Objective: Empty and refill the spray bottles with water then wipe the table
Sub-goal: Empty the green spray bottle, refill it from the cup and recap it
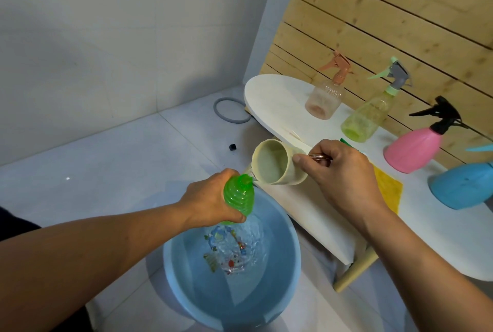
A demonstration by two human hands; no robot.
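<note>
My left hand (210, 198) grips a green ribbed bottle (238, 193) with no spray head, held over a light blue basin (186, 286). My right hand (344, 171) holds a cream cup (274, 165) by its metal handle and tips it sideways, its rim at the bottle's mouth. Water runs from the cup at the bottle's neck and splashes into the basin, which holds water. On the white table (272, 97) stand a peach spray bottle (325, 97), a pale green one (368, 118), a pink one (416, 147) and a blue one (464, 187).
A yellow cloth (388, 190) lies on the table by my right wrist. A grey ring (232, 111) and a small black cube (233, 147) lie on the tiled floor. A wooden slat wall (400, 11) backs the table. The basin sits on the floor below the table edge.
</note>
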